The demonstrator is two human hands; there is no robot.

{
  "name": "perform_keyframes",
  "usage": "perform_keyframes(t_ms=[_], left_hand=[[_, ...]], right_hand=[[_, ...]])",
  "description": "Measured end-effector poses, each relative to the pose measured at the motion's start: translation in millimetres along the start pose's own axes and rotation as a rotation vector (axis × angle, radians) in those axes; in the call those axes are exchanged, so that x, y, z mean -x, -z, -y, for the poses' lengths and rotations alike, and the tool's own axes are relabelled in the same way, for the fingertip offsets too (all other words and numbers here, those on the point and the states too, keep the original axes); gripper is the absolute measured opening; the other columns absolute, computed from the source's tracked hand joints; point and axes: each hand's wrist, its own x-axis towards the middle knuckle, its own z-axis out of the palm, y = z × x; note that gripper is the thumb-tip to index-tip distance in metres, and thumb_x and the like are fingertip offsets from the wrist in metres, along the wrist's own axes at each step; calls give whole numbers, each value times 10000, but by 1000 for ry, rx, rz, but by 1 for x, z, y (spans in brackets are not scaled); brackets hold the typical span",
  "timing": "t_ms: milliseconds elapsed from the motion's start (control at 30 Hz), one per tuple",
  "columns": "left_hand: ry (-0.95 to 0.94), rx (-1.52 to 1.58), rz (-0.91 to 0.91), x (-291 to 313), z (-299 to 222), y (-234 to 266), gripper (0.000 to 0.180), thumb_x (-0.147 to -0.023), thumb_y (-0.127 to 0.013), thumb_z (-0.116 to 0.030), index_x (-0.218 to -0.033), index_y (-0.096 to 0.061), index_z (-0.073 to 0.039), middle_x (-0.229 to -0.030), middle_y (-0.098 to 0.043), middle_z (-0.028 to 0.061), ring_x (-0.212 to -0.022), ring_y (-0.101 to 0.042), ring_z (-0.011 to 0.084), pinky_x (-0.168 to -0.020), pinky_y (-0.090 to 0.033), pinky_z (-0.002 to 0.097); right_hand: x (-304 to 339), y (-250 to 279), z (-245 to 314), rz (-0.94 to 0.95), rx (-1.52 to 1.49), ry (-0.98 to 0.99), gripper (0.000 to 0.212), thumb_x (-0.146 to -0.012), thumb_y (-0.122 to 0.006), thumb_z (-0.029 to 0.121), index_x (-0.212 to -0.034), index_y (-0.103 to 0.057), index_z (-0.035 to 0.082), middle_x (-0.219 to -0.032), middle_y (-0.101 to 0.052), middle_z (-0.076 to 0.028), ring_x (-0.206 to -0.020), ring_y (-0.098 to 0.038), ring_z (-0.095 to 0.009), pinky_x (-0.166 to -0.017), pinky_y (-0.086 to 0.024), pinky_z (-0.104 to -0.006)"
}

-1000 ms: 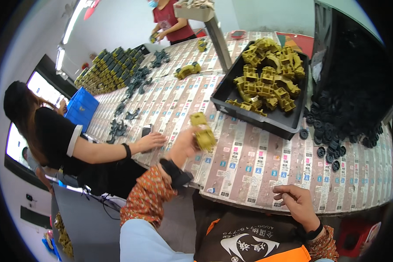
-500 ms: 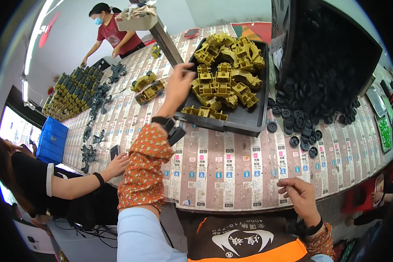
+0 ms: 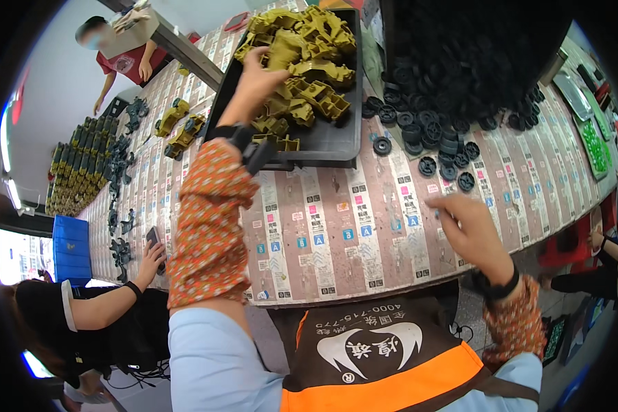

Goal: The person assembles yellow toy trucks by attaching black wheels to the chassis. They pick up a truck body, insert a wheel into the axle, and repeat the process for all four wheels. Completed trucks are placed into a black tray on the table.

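My left hand (image 3: 259, 81) reaches into a black tray (image 3: 323, 152) piled with olive-yellow moulded plastic parts that look like toy vehicle bodies. Its thumb and fingers curve around one plastic part (image 3: 285, 53), blurred, at the pile's left side. My right hand (image 3: 472, 232) hovers over the near right of the table, index finger stretched forward and the others partly bent, with nothing visible in it. Beyond this hand lie small black toy wheels (image 3: 427, 166), spilling from a large dark heap.
Two assembled olive parts (image 3: 182, 137) lie left of the tray, beside a row of dark grey pieces (image 3: 120, 161). Stacked parts (image 3: 82, 165) and a blue crate (image 3: 71, 248) are farther left. A seated person's hand (image 3: 151, 261) touches a phone; another person (image 3: 127, 62) stands opposite.
My left hand has moved from above the tray's left edge down onto a plastic part, its fingers closing around it. My right hand has moved forward over the table. The view has shifted.
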Motion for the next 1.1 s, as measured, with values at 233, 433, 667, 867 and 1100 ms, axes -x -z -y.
perform_keyframes(t_ms=[233,433,667,867,1100], left_hand=[[-52,1208,407,122,-35,44,668,-940,-568,-180,-1550,-325,-55,-1525,-421,283,-1410,-442,460,-1129,-439,631],[114,1255,330,224,-20,31,646,-1023,-568,-477,-1517,-407,-92,-1459,-537,222,-1322,-542,442,-1005,-531,642],[395,1344,172,288,4,-17,504,-1012,-635,-382,-1392,-500,-80,-1159,-644,139,-1152,-658,323,-832,-646,558],[450,1167,240,310,-3,-53,470,-1012,-648,-362,-1369,-475,-110,-1158,-638,125,-1057,-692,282,-734,-672,461],[458,1111,235,324,-19,-74,544,-1014,-660,-263,-1448,-348,-157,-1311,-602,154,-1018,-688,226,-704,-673,405]], right_hand=[[-109,-47,-40,-45,425,206,185,-802,-620,11,-982,-665,19,-993,-631,-160,-966,-637,-366,-769,-550,-469],[-141,-90,-49,17,586,282,208,-763,-639,10,-970,-634,-9,-1071,-619,-173,-1017,-621,-375,-819,-574,-444],[-107,-69,-21,65,257,113,322,-879,-696,83,-1182,-619,5,-1133,-630,-154,-1084,-623,-319,-905,-530,-398],[-50,-76,55,206,-913,-93,374,-995,-634,114,-1359,-578,54,-1243,-602,-52,-1041,-599,-99,-798,-558,-250],[-23,-95,69,115,-1050,-122,406,-1006,-596,67,-1401,-535,-9,-1188,-624,-59,-1033,-614,-111,-919,-535,-281]])
